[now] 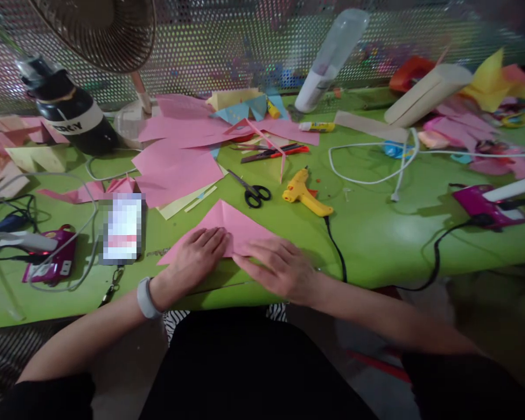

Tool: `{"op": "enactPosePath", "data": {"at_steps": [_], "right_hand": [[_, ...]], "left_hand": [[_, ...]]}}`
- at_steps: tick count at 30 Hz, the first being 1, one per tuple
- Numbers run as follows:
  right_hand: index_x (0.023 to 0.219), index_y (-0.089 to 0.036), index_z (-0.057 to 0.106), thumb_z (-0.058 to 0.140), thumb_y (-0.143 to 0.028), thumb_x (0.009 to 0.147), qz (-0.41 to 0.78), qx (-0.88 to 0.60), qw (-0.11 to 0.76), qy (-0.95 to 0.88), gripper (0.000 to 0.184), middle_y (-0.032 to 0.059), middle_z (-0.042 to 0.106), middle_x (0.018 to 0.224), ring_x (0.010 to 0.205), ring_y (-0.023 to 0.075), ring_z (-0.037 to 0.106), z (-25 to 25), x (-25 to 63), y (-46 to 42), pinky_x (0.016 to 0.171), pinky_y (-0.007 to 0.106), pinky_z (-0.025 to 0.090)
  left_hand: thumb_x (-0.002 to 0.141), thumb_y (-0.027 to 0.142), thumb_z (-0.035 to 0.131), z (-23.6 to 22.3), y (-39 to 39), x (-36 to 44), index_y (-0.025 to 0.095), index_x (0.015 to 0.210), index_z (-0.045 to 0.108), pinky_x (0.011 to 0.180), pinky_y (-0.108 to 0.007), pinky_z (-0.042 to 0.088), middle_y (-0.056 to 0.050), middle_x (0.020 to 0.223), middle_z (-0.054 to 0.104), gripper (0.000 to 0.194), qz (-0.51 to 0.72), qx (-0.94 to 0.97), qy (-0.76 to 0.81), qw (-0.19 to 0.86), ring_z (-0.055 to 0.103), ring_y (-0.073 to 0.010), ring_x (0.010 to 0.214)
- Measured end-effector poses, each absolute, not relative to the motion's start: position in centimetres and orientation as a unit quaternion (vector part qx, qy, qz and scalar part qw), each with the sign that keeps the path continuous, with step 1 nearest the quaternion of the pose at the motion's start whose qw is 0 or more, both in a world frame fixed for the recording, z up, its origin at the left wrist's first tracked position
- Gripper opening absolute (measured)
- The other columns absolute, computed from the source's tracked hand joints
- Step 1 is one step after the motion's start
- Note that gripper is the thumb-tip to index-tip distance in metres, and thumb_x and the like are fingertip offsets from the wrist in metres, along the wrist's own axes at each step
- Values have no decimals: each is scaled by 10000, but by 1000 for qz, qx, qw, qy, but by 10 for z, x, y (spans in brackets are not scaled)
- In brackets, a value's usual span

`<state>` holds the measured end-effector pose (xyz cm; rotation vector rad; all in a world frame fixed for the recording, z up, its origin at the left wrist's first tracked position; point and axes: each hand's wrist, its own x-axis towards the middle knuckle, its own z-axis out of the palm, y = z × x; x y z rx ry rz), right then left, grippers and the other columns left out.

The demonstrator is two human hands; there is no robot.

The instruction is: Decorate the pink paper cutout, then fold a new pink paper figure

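A pink paper folded into a triangle (pixel 236 224) lies on the green table (pixel 376 233) near its front edge. My left hand (pixel 196 254) lies flat on the triangle's left part, fingers stretched out together. My right hand (pixel 280 265) presses flat on the lower right edge of the paper, fingers extended toward the left hand. Neither hand grips anything. A grey band sits on my left wrist.
Black scissors (pixel 251 189) and a yellow glue gun (pixel 304 192) lie just behind the paper. Loose pink sheets (pixel 179 157) pile at the back left, next to a phone (pixel 122 227). Cables, a fan base, a dark bottle (pixel 70 105) and paper scraps crowd the table.
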<state>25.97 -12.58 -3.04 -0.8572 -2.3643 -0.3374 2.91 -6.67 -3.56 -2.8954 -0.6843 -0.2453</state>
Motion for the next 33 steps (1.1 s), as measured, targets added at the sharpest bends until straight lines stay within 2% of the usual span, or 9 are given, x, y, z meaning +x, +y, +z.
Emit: {"op": "enactPosePath", "data": {"at_steps": [2, 6, 12, 20, 25, 28, 30, 32, 33], "right_hand": [[1091, -157, 701, 557, -126, 941, -117, -342, 271, -892, 210, 110, 732, 1103, 1046, 226, 664, -38, 261, -118, 901, 396, 551], [946, -132, 724, 515, -96, 952, -82, -334, 234, -909, 213, 103, 752, 991, 908, 210, 676, -50, 265, -109, 820, 372, 563], [934, -112, 718, 530, -182, 965, -72, -342, 235, -907, 203, 110, 740, 963, 883, 225, 651, -51, 265, -111, 772, 365, 542], [907, -157, 700, 504, -297, 1001, 143, -452, 209, -855, 259, 82, 695, 919, 892, 198, 614, -45, 268, -99, 800, 333, 489], [898, -162, 671, 549, -332, 979, 190, -510, 140, -827, 224, 82, 671, 921, 875, 208, 597, -39, 269, -88, 730, 325, 442], [880, -171, 648, 574, -316, 965, 210, -524, 106, -819, 184, 73, 662, 904, 851, 204, 585, -36, 267, -84, 681, 313, 404], [863, -178, 635, 567, -309, 965, 220, -527, 100, -815, 180, 72, 659, 899, 849, 204, 578, -34, 265, -82, 678, 312, 390], [844, -179, 625, 557, -293, 966, 226, -528, 102, -812, 181, 73, 661, 905, 850, 202, 576, -33, 265, -82, 690, 312, 386], [834, -179, 622, 556, -284, 965, 228, -529, 103, -811, 180, 73, 661, 905, 849, 200, 577, -33, 264, -82, 696, 312, 386]], "left_hand": [[956, 89, 464, -43, -66, 27, 57, 1323, 532, 1027, -420, 502, -174, 1360, 610, 374, -76, -969, -225, 65, 598, -271, 1238], [964, 109, 448, -38, -67, 20, 85, 1320, 523, 1027, -422, 508, -155, 1331, 628, 365, -116, -969, -216, 44, 604, -261, 1220], [975, 109, 460, -32, -79, 8, 154, 1107, 622, 643, -271, 582, -75, 1026, 724, 214, -125, -958, -258, -8, 684, -201, 948], [995, 316, 515, -38, -68, 12, 154, 979, 680, 747, -307, 565, -78, 911, 690, 232, -209, -889, -361, -190, 668, -175, 840], [986, 305, 528, -32, -64, 14, 149, 956, 678, 675, -295, 538, -62, 865, 681, 218, -176, -884, -386, -197, 659, -168, 766], [980, 254, 527, -29, -70, 15, 161, 1012, 680, 746, -350, 550, -79, 935, 719, 182, -164, -904, -382, -98, 685, -211, 848], [969, 166, 512, -30, -80, 18, 171, 1151, 653, 917, -428, 518, -99, 1127, 721, 230, -156, -922, -355, -5, 673, -255, 1046], [969, 112, 474, -33, -92, 22, 160, 1342, 543, 1124, -488, 369, -106, 1400, 592, 382, -134, -944, -302, 30, 532, -267, 1310], [991, 180, 469, -35, -98, 25, 125, 1394, 490, 1173, -507, 299, -127, 1466, 525, 408, -122, -949, -288, 23, 461, -275, 1378]]}}
